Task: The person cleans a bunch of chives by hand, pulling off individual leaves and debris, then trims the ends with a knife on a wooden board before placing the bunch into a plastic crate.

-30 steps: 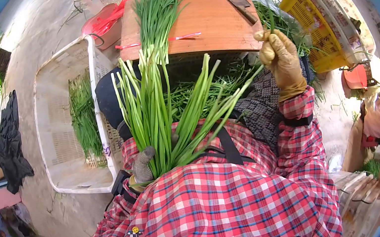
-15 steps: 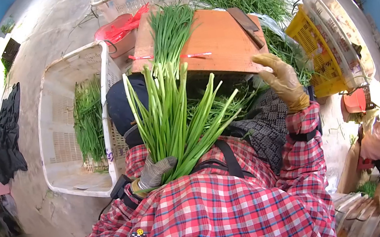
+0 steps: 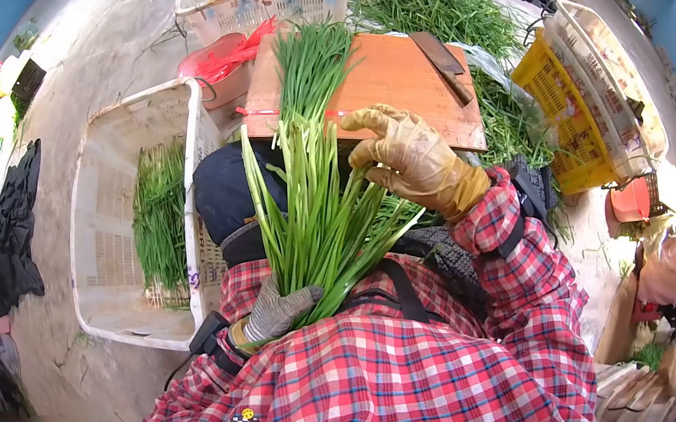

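Stalk bunch (image 3: 313,224): long, slender, flat-looking green stems, bright to mid green, paler toward the tips that point at the counter (image 3: 397,80). Stems fan out slightly, a few splaying to the right. Location: above the person's lap, short of the counter. Left hand (image 3: 277,311), grey glove: grip closed around the lower part of the bunch. Right hand (image 3: 415,162), yellowish glove: grip held over the bunch's right side, fingers bent; cannot tell whether it pinches a stem. On the counter: leafy bundle (image 3: 316,67), darker green, lying across a red tie (image 3: 257,113); broad-bladed knife (image 3: 441,68) near the right edge. White basket (image 3: 112,222), at left, contains more greens (image 3: 163,218).
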The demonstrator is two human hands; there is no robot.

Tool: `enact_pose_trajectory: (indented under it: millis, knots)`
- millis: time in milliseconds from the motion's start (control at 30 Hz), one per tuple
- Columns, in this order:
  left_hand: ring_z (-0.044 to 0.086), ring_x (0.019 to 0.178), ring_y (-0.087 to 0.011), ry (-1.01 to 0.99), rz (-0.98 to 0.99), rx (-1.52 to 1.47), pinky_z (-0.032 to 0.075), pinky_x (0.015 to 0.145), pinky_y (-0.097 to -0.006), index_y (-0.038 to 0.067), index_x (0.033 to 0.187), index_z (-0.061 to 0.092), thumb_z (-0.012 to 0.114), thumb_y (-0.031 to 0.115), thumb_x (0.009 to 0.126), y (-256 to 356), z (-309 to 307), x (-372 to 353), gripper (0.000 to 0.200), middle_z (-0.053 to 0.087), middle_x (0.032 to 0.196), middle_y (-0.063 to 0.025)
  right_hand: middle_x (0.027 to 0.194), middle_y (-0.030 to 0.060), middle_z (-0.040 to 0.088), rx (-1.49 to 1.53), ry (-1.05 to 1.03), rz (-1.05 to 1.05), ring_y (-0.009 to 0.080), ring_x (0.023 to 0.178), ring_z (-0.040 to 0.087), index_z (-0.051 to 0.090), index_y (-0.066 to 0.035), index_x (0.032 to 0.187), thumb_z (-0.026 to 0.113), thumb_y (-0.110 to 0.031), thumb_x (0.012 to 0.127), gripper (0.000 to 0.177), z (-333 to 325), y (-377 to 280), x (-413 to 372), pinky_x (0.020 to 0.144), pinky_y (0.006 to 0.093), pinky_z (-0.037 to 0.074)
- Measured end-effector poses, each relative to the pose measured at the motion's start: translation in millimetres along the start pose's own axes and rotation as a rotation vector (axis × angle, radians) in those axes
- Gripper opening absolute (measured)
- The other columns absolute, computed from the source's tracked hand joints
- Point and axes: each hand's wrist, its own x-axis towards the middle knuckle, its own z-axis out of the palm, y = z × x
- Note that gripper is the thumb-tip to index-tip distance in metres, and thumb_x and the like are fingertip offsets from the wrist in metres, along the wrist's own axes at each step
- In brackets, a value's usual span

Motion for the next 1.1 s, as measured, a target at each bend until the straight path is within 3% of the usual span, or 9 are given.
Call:
enact_pose_trajectory:
  millis: [33, 100, 167, 233, 433, 633, 733, 967, 1100]
  knots:
    - [0.06, 0.099, -0.0156, -0.023, 0.013, 0.002, 0.047, 0.088, -0.0294, 0.001, 0.123, 0.051, 0.069, 0.013, 0.082, -2.9, -1.7, 1.6, 0.046, 0.063, 0.11, -0.008, 0.119, 0.0057, 0.055, 0.003, -0.002, 0.005, 0.0287, 0.114, 0.049, 0.065, -0.014, 0.09, 0.069, -0.011, 0.071, 0.019, -1.6, 1.1, -4.0, 0.092, 0.0439, 0.041]
    - [0.059, 0.102, -0.0164, -0.05, 0.021, 0.006, 0.047, 0.09, -0.0301, 0.001, 0.125, 0.051, 0.068, 0.015, 0.083, -5.5, -5.0, 0.7, 0.047, 0.062, 0.113, -0.0089, 0.105, 0.0117, 0.062, 0.386, -0.043, 0.028, 0.0311, 0.098, 0.058, 0.064, -0.007, 0.09, 0.069, 0.001, 0.067, 0.024, -8.6, 4.4, -14.3, 0.086, 0.039, 0.047]
    - [0.057, 0.107, -0.0182, -0.067, 0.006, -0.218, 0.045, 0.095, -0.0319, 0.002, 0.13, 0.046, 0.064, 0.022, 0.084, -6.7, -9.2, -2.6, 0.054, 0.059, 0.12, -0.0107, 0.089, 0.008, 0.064, 0.695, -0.075, 0.216, 0.0193, 0.087, 0.06, 0.064, 0.0, 0.095, 0.063, -0.004, 0.081, 0.015, -13.3, 6.4, -31.9, 0.081, 0.0322, 0.047]
    - [0.056, 0.109, -0.0189, -0.058, -0.004, -0.203, 0.044, 0.096, -0.0324, 0.002, 0.132, 0.045, 0.064, 0.027, 0.085, -8.5, -10.8, -3.5, 0.057, 0.057, 0.122, -0.011, 0.081, 0.0108, 0.066, 0.87, -0.001, 0.408, 0.024, 0.075, 0.063, 0.065, 0.0, 0.088, 0.064, -0.006, 0.078, 0.012, -6.0, 1.1, -40.8, 0.071, 0.0323, 0.05]
    - [0.054, 0.114, -0.0219, -0.033, -0.1, -0.292, 0.043, 0.099, -0.0348, 0.001, 0.135, 0.041, 0.061, 0.043, 0.086, -12.0, -7.0, -2.6, 0.067, 0.053, 0.128, -0.0118, 0.073, 0.0128, 0.063, 0.462, 0.169, 0.555, 0.0179, 0.07, 0.064, 0.064, -0.002, 0.089, 0.06, -0.007, 0.081, 0.01, 24.0, -15.6, -46.0, 0.066, 0.0309, 0.049]
    - [0.053, 0.116, -0.0257, -0.038, -0.112, -0.391, 0.044, 0.099, -0.0374, 0.001, 0.134, 0.041, 0.059, 0.047, 0.087, -6.0, -5.1, -6.8, 0.069, 0.051, 0.13, -0.0142, 0.077, 0.0073, 0.067, 0.799, 0.492, 0.606, 0.0113, 0.073, 0.064, 0.065, 0.0, 0.092, 0.057, -0.005, 0.088, 0.01, 30.9, 15.4, -59.2, 0.067, 0.0258, 0.051]
    - [0.054, 0.115, -0.0256, -0.027, -0.088, -0.438, 0.044, 0.099, -0.0372, 0.0, 0.134, 0.041, 0.058, 0.047, 0.087, -11.1, -8.4, -8.0, 0.068, 0.051, 0.13, -0.0149, 0.081, 0.0054, 0.067, 0.558, 0.458, 0.541, 0.0124, 0.074, 0.063, 0.064, 0.001, 0.096, 0.058, -0.008, 0.089, 0.013, -13.6, 27.8, -71.5, 0.069, 0.0249, 0.05]
    - [0.054, 0.115, -0.0249, -0.032, -0.052, -0.406, 0.044, 0.099, -0.0371, 0.002, 0.133, 0.044, 0.055, 0.046, 0.089, -14.0, -16.6, -12.3, 0.064, 0.053, 0.128, -0.0138, 0.097, 0.0054, 0.066, 0.805, 0.804, 0.603, 0.013, 0.09, 0.061, 0.065, -0.001, 0.102, 0.056, -0.009, 0.091, 0.016, -84.4, 120.4, -166.2, 0.083, 0.0269, 0.049]
    - [0.054, 0.116, -0.0244, -0.021, -0.073, -0.414, 0.044, 0.1, -0.0369, 0.002, 0.134, 0.043, 0.054, 0.044, 0.09, -18.5, -21.3, -13.5, 0.062, 0.052, 0.13, -0.0135, 0.104, 0.0083, 0.065, 0.681, 0.484, 0.74, 0.0183, 0.098, 0.06, 0.064, -0.002, 0.104, 0.059, -0.007, 0.088, 0.018, -92.1, 148.5, -204.1, 0.089, 0.031, 0.047]
